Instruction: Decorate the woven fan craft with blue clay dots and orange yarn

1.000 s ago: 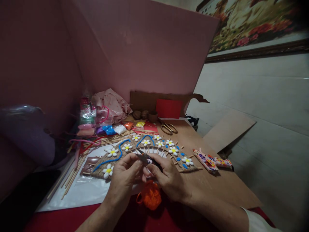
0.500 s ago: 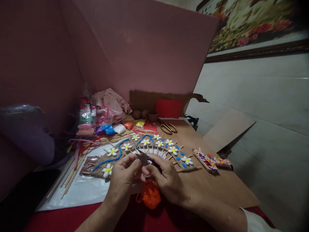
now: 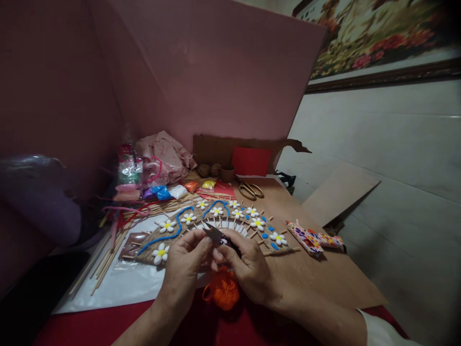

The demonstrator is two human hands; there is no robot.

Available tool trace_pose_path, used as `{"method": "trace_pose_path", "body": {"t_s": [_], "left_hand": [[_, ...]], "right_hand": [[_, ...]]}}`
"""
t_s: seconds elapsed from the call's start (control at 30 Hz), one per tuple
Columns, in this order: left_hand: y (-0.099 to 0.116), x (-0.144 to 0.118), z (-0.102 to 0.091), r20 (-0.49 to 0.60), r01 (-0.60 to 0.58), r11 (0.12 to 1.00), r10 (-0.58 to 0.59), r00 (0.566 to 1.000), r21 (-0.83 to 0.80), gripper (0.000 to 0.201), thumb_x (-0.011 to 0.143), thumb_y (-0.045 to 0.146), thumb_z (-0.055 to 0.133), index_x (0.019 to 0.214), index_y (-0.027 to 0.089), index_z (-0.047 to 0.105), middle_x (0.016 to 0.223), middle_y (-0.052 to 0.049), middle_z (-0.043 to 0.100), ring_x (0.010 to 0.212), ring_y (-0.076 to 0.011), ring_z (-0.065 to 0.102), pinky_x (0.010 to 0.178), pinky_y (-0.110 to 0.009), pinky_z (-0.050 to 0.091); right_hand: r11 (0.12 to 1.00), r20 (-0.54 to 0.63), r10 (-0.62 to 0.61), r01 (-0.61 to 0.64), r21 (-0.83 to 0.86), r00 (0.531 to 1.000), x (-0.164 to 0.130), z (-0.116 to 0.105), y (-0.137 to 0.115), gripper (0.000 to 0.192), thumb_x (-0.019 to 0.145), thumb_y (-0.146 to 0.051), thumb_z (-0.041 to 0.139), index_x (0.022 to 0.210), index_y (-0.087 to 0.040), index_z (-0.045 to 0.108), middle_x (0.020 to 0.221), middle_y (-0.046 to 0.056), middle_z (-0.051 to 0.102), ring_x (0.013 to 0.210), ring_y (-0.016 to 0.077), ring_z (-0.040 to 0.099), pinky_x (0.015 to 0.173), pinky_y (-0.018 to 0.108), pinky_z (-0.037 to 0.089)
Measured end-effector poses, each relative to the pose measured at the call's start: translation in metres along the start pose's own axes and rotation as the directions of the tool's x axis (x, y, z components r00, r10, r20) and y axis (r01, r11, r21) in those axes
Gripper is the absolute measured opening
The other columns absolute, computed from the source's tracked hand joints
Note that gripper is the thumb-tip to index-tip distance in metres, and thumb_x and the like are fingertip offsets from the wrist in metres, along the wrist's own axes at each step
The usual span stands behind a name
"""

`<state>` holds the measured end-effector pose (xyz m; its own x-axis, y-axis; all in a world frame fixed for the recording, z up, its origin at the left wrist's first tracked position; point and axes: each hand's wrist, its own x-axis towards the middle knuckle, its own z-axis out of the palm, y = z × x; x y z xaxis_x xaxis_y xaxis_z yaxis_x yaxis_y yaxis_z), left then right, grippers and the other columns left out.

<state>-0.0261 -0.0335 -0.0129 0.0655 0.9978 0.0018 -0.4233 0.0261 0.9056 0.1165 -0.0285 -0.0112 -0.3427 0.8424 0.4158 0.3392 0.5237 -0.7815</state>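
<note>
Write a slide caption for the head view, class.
Right hand holds a dark-bladed tool beside the left hand, before a flowered twine arch.

A red tabletop (image 3: 90, 327) bears white sheeting (image 3: 133, 290) and brown board (image 3: 320, 278).

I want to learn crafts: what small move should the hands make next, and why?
Perhaps ease the left hand back slightly, because its fingertips look very close to the dark blade held in the right hand.
</note>
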Motion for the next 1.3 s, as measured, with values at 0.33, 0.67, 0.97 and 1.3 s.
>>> {"method": "trace_pose_path", "body": {"t_s": [0.33, 0.67, 0.97, 1.3], "left_hand": [[0.002, 0.002, 0.004, -0.015, 0.105, 0.989, -0.108, 0.994, -0.105, 0.020, 0.071, 0.030, 0.071, 0.075, 0.013, 0.061, 0.051, -0.001, 0.063, 0.039, -0.0071, 0.053, 0.041, -0.016, 0.041], [0.005, 0.004, 0.003, -0.053, 0.138, 0.977, -0.148, 0.988, -0.163, 0.025, 0.064, 0.029, 0.075, 0.074, 0.012, 0.060, 0.061, -0.001, 0.065, 0.039, -0.0059, 0.052, 0.040, -0.017, 0.043], [0.007, 0.002, 0.002, 0.048, 0.134, 0.980, -0.128, 0.991, -0.148, 0.021, 0.077, 0.034, 0.065, 0.078, 0.015, 0.057, 0.046, 0.004, 0.057, 0.030, -0.0029, 0.039, 0.040, -0.016, 0.040], [0.003, 0.004, 0.001, -0.036, 0.046, 0.989, -0.052, 0.998, -0.141, 0.030, 0.063, 0.025, 0.077, 0.084, 0.012, 0.060, 0.063, 0.000, 0.065, 0.041, -0.0049, 0.052, 0.040, -0.014, 0.040]], "right_hand": [[0.985, -0.051, 0.110, -0.103, 0.136, 0.993, 0.004, -0.001, 0.005, 0.024, 0.092, -0.034, 0.044, 0.098, -0.020, 0.063, 0.088, 0.003, 0.065, 0.081, 0.0157, 0.059, 0.074, 0.026, 0.046], [0.970, -0.090, 0.125, -0.103, 0.222, 0.988, 0.004, -0.004, 0.013, 0.027, 0.090, -0.039, 0.046, 0.099, -0.018, 0.061, 0.086, 0.002, 0.062, 0.083, 0.0165, 0.056, 0.073, 0.026, 0.043], [0.982, -0.101, 0.129, -0.113, 0.151, 0.987, 0.004, -0.005, 0.012, 0.030, 0.091, -0.039, 0.046, 0.106, -0.018, 0.061, 0.095, 0.005, 0.066, 0.087, 0.0177, 0.060, 0.076, 0.029, 0.046], [0.688, -0.079, 0.371, -0.331, -0.646, 0.925, 0.093, -0.062, 0.024, 0.027, 0.084, -0.027, 0.053, 0.107, -0.016, 0.064, 0.108, 0.013, 0.066, 0.099, 0.0247, 0.060, 0.081, 0.033, 0.043]]}}
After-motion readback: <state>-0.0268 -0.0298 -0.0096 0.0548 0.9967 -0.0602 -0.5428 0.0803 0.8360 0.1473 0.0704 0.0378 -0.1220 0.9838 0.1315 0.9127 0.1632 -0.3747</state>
